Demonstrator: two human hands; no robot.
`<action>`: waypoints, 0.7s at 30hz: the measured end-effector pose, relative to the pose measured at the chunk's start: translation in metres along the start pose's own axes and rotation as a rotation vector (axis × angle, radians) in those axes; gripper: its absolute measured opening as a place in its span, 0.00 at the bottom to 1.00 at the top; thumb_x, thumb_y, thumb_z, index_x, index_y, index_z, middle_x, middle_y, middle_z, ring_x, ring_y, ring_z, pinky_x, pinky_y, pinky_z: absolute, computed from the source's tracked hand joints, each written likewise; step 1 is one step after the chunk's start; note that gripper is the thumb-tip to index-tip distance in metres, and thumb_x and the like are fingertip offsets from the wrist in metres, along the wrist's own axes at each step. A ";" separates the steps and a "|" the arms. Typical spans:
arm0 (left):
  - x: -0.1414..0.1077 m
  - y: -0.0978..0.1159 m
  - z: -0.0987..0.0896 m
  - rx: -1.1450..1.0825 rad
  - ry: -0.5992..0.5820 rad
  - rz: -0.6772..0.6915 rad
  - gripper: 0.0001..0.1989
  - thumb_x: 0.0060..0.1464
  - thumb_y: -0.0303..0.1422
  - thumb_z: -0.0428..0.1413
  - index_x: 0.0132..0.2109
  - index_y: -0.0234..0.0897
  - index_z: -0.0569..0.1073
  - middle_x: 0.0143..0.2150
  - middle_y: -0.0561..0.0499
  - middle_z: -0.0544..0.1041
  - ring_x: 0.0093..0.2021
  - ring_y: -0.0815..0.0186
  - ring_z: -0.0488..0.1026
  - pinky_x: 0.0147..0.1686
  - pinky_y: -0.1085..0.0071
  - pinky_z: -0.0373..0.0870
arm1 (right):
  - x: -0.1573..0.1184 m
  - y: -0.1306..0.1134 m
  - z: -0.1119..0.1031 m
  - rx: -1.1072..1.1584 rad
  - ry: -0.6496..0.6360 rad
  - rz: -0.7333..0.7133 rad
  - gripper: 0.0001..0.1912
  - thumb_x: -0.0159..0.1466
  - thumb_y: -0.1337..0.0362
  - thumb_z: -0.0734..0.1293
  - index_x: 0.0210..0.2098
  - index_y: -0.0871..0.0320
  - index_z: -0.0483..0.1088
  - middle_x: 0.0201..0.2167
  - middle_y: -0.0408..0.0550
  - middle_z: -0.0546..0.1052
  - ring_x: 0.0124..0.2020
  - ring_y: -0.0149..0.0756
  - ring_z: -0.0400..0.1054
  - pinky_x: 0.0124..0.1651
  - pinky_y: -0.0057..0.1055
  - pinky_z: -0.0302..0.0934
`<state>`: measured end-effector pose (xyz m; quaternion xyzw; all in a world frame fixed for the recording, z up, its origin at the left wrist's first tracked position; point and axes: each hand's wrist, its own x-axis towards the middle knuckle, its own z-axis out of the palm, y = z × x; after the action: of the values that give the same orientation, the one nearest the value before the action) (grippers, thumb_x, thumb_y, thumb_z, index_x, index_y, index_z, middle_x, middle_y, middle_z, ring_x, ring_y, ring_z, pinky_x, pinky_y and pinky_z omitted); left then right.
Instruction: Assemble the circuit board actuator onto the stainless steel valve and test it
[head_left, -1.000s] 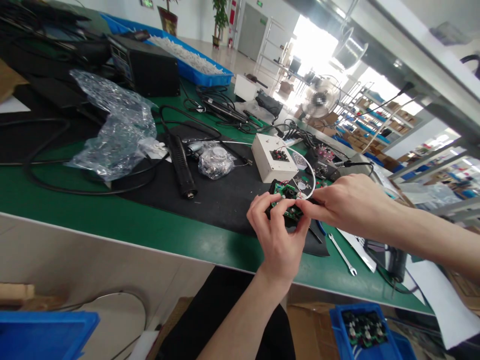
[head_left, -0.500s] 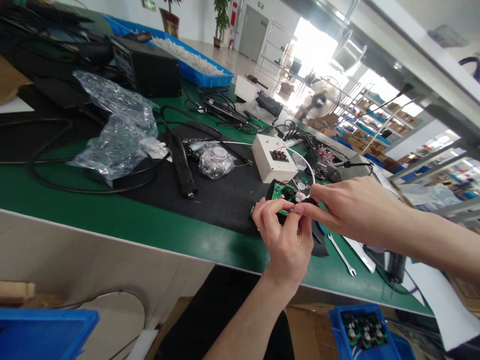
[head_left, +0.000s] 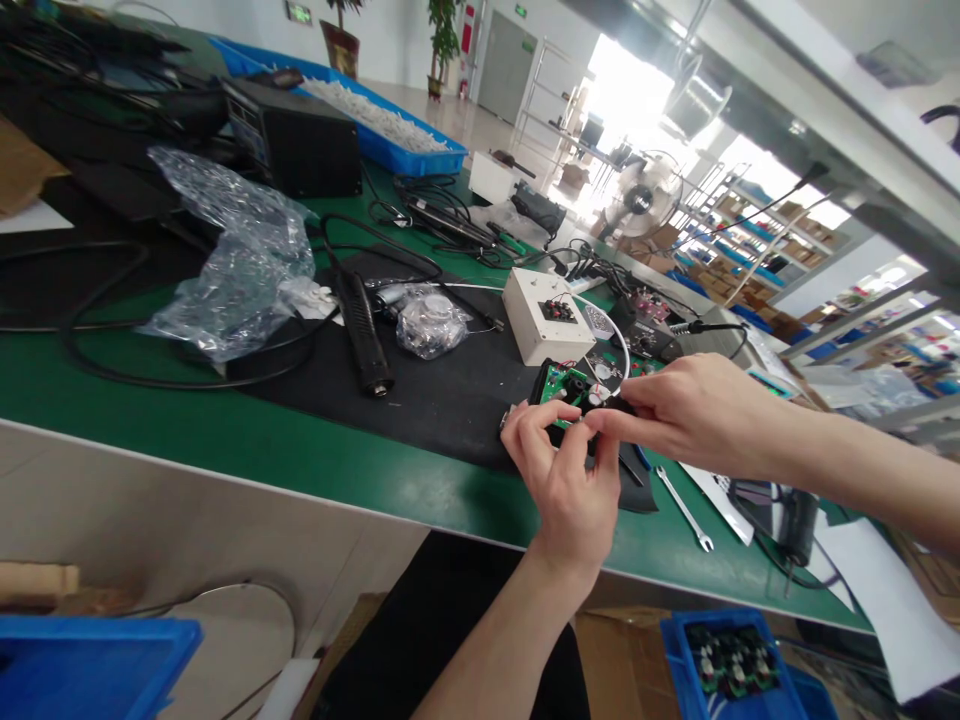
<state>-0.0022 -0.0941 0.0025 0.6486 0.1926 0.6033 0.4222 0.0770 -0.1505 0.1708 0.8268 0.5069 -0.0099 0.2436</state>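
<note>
Between my hands is a green circuit board (head_left: 556, 383) set in a black housing, with a white round part and thin wires on it. My left hand (head_left: 562, 470) is closed around the near side of the housing, its thumb and fingertips at the board's edge. My right hand (head_left: 675, 408) pinches at the board's right side, fingertips meeting those of the left. What the right fingers hold is hidden. A white box (head_left: 536, 330) with a small black and red part on top stands just behind the board.
An open-end wrench (head_left: 684, 508) lies right of my hands, with a black-handled tool (head_left: 799, 525) beyond it. Leftward are a black cylindrical handle (head_left: 364, 335), a bagged round part (head_left: 433, 322) and clear plastic wrap (head_left: 247, 255). A blue bin (head_left: 679, 640) with boards sits below the table edge.
Both hands have shifted very slightly left around the board. The grip looks the same, and the other things on the table have not moved.
</note>
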 end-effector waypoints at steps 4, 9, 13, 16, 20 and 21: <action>0.002 0.001 -0.002 -0.030 -0.042 0.007 0.02 0.62 0.27 0.65 0.42 0.37 0.80 0.46 0.45 0.71 0.53 0.58 0.68 0.67 0.46 0.65 | -0.008 0.010 -0.002 0.082 0.061 -0.065 0.33 0.73 0.32 0.55 0.46 0.54 0.74 0.30 0.48 0.79 0.27 0.39 0.71 0.30 0.33 0.46; 0.001 0.002 -0.002 -0.041 -0.031 -0.010 0.06 0.59 0.23 0.66 0.42 0.38 0.81 0.47 0.46 0.71 0.54 0.58 0.67 0.67 0.48 0.65 | -0.011 0.021 -0.006 0.148 0.060 -0.275 0.17 0.77 0.49 0.62 0.57 0.52 0.68 0.44 0.48 0.81 0.36 0.40 0.75 0.32 0.34 0.50; -0.003 0.001 0.000 -0.035 -0.017 0.003 0.05 0.60 0.25 0.66 0.43 0.37 0.81 0.48 0.44 0.72 0.54 0.57 0.68 0.66 0.47 0.66 | -0.002 0.015 -0.005 0.089 0.039 -0.254 0.21 0.77 0.45 0.59 0.42 0.55 0.68 0.33 0.47 0.79 0.27 0.36 0.68 0.30 0.34 0.44; -0.002 0.000 0.001 -0.015 0.014 -0.003 0.05 0.59 0.26 0.68 0.41 0.36 0.80 0.47 0.45 0.73 0.54 0.57 0.68 0.65 0.47 0.68 | 0.006 0.004 0.000 0.022 0.042 -0.109 0.31 0.77 0.39 0.54 0.31 0.56 0.68 0.22 0.45 0.72 0.22 0.33 0.61 0.29 0.35 0.40; 0.000 0.001 0.002 0.001 0.024 0.016 0.06 0.58 0.25 0.68 0.41 0.36 0.80 0.46 0.45 0.73 0.52 0.58 0.68 0.65 0.49 0.68 | 0.006 -0.004 0.004 0.057 0.015 0.079 0.39 0.77 0.37 0.48 0.25 0.55 0.68 0.18 0.45 0.67 0.21 0.34 0.59 0.29 0.35 0.41; 0.001 0.002 0.001 -0.001 0.019 0.022 0.05 0.59 0.25 0.67 0.41 0.36 0.80 0.46 0.45 0.73 0.52 0.58 0.68 0.65 0.49 0.67 | 0.004 -0.003 0.004 0.053 0.036 0.063 0.39 0.76 0.35 0.48 0.27 0.55 0.69 0.19 0.46 0.69 0.21 0.34 0.61 0.29 0.35 0.41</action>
<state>-0.0013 -0.0949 0.0042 0.6445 0.1893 0.6143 0.4140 0.0774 -0.1481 0.1656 0.8486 0.4844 -0.0010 0.2126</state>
